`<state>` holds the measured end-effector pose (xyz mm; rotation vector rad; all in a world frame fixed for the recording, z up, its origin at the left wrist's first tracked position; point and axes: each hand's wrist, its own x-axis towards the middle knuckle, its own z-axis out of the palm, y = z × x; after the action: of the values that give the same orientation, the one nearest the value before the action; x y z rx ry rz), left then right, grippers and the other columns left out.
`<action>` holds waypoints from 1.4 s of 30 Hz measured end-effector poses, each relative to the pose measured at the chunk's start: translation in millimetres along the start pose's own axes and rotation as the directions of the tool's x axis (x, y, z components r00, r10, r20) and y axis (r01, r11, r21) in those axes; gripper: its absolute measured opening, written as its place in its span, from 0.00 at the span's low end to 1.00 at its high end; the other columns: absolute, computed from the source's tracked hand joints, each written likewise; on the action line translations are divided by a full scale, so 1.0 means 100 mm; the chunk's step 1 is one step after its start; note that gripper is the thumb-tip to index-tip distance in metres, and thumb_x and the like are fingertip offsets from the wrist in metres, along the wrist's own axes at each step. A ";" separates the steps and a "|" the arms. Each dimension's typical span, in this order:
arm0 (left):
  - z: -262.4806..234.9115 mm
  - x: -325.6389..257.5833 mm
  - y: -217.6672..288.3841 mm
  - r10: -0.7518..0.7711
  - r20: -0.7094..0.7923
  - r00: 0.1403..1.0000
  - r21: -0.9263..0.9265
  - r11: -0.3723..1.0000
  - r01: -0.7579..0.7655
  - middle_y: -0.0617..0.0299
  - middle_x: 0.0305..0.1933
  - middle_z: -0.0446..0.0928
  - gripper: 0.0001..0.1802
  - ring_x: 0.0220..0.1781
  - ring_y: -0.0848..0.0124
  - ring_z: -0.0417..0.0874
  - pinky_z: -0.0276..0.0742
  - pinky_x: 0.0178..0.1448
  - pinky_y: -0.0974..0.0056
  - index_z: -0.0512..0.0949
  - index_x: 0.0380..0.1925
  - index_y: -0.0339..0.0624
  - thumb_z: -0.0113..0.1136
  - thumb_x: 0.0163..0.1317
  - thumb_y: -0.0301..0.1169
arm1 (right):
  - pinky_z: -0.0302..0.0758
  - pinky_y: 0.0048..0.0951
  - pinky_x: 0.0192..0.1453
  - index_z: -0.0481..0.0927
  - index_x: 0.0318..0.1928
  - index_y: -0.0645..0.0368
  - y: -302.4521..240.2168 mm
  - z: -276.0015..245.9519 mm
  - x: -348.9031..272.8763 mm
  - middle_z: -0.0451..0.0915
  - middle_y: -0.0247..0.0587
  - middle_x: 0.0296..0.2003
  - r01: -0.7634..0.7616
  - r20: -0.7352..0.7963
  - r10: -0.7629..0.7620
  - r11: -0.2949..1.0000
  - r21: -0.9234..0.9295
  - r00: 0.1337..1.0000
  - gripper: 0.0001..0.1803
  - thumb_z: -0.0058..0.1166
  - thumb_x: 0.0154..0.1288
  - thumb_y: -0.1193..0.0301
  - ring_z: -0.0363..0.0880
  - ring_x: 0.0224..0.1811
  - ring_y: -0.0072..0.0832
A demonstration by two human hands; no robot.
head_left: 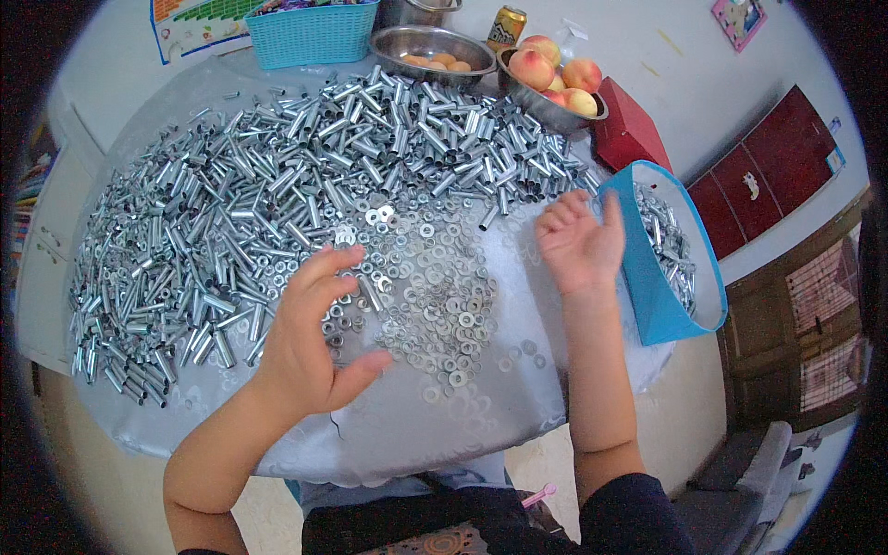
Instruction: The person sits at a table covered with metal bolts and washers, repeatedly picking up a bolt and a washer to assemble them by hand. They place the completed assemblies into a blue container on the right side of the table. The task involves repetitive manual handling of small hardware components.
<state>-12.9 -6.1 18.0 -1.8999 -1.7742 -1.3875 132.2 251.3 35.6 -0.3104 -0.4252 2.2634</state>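
My left hand hovers over the near side of a metal heap, thumb and fingers spread apart, nothing visible between them. Beside its fingertips lie several nuts and a spread of flat washers. Silvery metal tubes form a large pile across the far and left parts of the table. My right hand is turned palm up, fingers loosely curled and thumb apart, with nothing seen in it. It is right beside the left wall of a blue box, which holds more metal pieces.
The pieces lie on a pale patterned tablecloth. Along the far edge stand a light-blue basket, a steel bowl with eggs, a drink can, a bowl of peaches and a red box.
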 end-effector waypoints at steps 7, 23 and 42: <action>-0.30 0.14 -0.22 -0.037 -0.097 0.995 0.183 0.982 0.054 0.47 0.46 0.70 0.21 0.47 0.53 0.72 0.66 0.53 0.58 0.70 0.41 0.34 0.40 0.44 0.13 | 0.56 0.21 0.24 0.64 0.24 0.53 0.34 -0.01 -0.04 0.59 0.26 0.18 -0.284 0.011 0.293 0.934 -0.219 0.956 0.12 0.42 0.64 0.64 0.57 0.20 0.19; -0.33 0.04 -0.43 -0.244 0.096 0.965 0.369 0.909 0.193 0.55 0.29 0.74 0.09 0.34 0.57 0.75 0.70 0.39 0.58 0.74 0.25 0.40 0.52 0.39 0.23 | 0.65 0.36 0.52 0.76 0.40 0.55 1.05 0.08 -0.52 0.72 0.42 0.42 0.873 0.646 0.605 -0.198 -0.445 0.467 0.13 0.55 0.52 0.71 0.67 0.48 0.40; -0.30 0.13 -0.11 -0.486 0.432 0.760 0.070 0.858 0.509 0.58 0.24 0.72 0.07 0.29 0.66 0.77 0.71 0.34 0.66 0.71 0.29 0.40 0.50 0.55 0.31 | 0.70 0.35 0.38 0.73 0.36 0.59 0.95 0.17 -0.52 0.74 0.43 0.28 0.630 0.507 0.480 -0.131 -0.765 0.716 0.10 0.56 0.51 0.72 0.74 0.33 0.38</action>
<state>-38.4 -14.5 39.0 -1.9632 -2.6486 -1.2052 96.8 148.9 17.6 -0.0633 -2.6720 1.1055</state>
